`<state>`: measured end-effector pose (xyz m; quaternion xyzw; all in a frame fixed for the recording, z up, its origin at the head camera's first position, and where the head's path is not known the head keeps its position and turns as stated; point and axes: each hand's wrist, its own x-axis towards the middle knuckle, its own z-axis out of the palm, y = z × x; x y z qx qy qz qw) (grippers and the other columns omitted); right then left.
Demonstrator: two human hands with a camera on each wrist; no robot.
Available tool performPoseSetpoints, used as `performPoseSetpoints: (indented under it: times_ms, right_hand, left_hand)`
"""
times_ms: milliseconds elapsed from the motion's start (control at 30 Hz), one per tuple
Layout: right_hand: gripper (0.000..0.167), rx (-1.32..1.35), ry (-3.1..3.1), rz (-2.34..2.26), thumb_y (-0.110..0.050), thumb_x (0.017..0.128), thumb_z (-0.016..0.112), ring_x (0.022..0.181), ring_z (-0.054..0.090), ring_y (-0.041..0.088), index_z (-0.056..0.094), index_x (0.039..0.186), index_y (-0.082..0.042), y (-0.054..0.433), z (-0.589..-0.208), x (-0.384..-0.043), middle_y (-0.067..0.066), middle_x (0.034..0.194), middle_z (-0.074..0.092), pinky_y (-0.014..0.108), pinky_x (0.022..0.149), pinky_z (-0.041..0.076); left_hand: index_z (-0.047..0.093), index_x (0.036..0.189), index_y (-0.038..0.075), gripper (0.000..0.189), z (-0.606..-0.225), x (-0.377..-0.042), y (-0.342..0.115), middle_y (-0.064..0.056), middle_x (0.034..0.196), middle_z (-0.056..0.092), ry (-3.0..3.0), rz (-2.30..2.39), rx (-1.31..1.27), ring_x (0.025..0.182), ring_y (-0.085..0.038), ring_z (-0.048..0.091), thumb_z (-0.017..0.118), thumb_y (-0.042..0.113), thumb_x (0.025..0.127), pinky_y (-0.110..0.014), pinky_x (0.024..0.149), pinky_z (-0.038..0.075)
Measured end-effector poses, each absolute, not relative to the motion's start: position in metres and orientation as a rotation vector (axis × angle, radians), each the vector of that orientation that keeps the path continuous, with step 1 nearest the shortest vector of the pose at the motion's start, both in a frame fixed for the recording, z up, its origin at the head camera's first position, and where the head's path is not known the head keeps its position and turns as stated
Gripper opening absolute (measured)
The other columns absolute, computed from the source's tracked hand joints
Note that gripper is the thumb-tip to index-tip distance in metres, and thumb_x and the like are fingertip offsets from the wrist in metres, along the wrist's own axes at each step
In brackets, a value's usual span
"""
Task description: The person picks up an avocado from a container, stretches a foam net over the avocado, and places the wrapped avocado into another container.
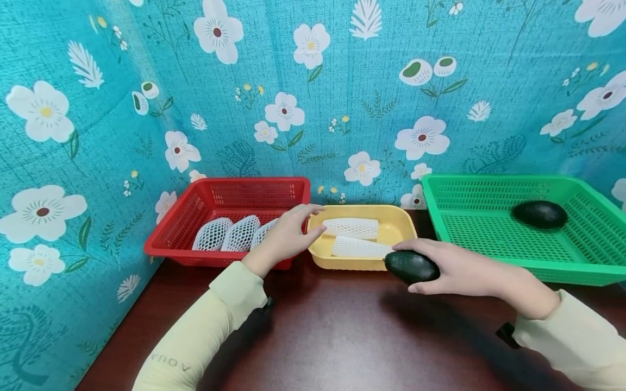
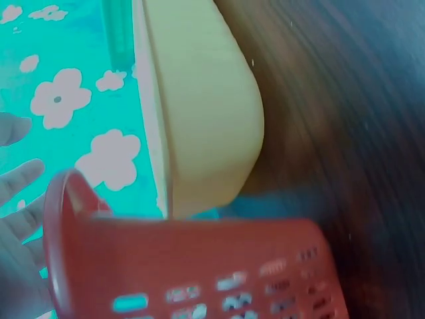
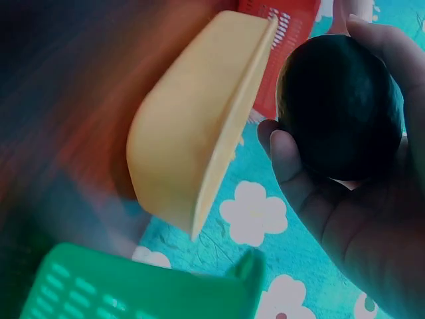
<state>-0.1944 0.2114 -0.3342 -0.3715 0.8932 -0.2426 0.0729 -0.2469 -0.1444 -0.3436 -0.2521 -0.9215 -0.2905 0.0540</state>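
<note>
My right hand (image 1: 457,267) grips a dark green avocado (image 1: 412,266), fingers along its far side and thumb on the near side, at the front right corner of the yellow tray (image 1: 323,262). In the right wrist view the avocado (image 3: 339,106) fills the curled fingers. Two white foam net sleeves (image 1: 361,247) lie flat in the tray. My left hand (image 1: 286,233), holding nothing, reaches over the right side of the red basket (image 1: 195,259) with its fingertips above the tray's left rim. Inside that basket are several netted pieces (image 1: 239,234), partly hidden by the hand.
At the right stands a green basket (image 1: 489,266) with another dark avocado (image 1: 540,214) in it. All containers stand in a row on the dark wooden table (image 1: 332,331). Behind them hangs a turquoise flowered cloth (image 1: 332,92), which also covers the left side.
</note>
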Motion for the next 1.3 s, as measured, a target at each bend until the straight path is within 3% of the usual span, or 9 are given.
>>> performPoseSetpoints:
  times_ms: [300,500,700,900,1100,1300]
  right_hand:
    - [0.066,-1.163,2.609,-0.768,-0.056,0.090,0.074,0.105,0.057,0.015,0.054,0.141,-0.019,0.203,-0.353,-0.193,-0.003,0.127,0.060,0.032,0.081,0.054]
    - [0.065,-1.190,2.565,-0.788,-0.049,0.091,0.076,0.108,0.058,0.014,0.053,0.141,-0.015,0.199,-0.362,-0.191,-0.003,0.130,0.060,0.033,0.085,0.054]
    - [0.063,-1.221,2.499,-0.801,-0.037,0.091,0.079,0.111,0.057,0.012,0.051,0.144,-0.016,0.191,-0.372,-0.191,-0.004,0.133,0.058,0.032,0.091,0.052]
    - [0.071,-1.302,2.509,-0.717,-0.038,0.089,0.081,0.119,0.058,0.015,0.051,0.146,-0.009,0.183,-0.384,-0.191,0.002,0.139,0.059,0.036,0.098,0.050]
    - [0.068,-1.357,2.505,-0.689,-0.040,0.087,0.082,0.117,0.059,0.013,0.054,0.142,-0.011,0.177,-0.393,-0.192,-0.004,0.133,0.061,0.036,0.098,0.050]
    - [0.058,-1.364,2.433,-0.755,-0.032,0.090,0.080,0.115,0.056,0.010,0.053,0.139,-0.015,0.171,-0.400,-0.193,-0.009,0.128,0.058,0.034,0.098,0.049]
  left_hand:
    - [0.058,0.143,0.015,0.050,-0.352,-0.250,-0.124,-0.005,0.139,0.060,-2.797,-0.766,-0.807,0.125,-0.024,0.056,0.069,0.032,0.097,-0.046,0.104,0.048]
    - [0.059,0.142,0.013,0.047,-0.357,-0.251,-0.110,-0.003,0.144,0.057,-2.787,-0.818,-0.852,0.130,-0.021,0.054,0.066,0.031,0.099,-0.041,0.107,0.046]
    - [0.059,0.142,0.011,0.048,-0.366,-0.252,-0.096,-0.009,0.138,0.061,-2.814,-0.899,-0.891,0.124,-0.026,0.058,0.065,0.033,0.100,-0.042,0.103,0.049]
    - [0.059,0.141,0.011,0.046,-0.375,-0.251,-0.085,-0.008,0.139,0.061,-2.829,-0.920,-0.882,0.124,-0.025,0.058,0.063,0.034,0.101,-0.041,0.103,0.048]
    - [0.061,0.139,0.012,0.047,-0.386,-0.255,-0.080,-0.006,0.142,0.060,-2.925,-0.897,-0.786,0.130,-0.023,0.054,0.058,0.041,0.103,-0.040,0.107,0.045]
    - [0.065,0.134,0.013,0.043,-0.391,-0.264,-0.073,-0.005,0.141,0.061,-2.999,-0.803,-0.774,0.134,-0.022,0.053,0.056,0.042,0.104,-0.038,0.112,0.041]
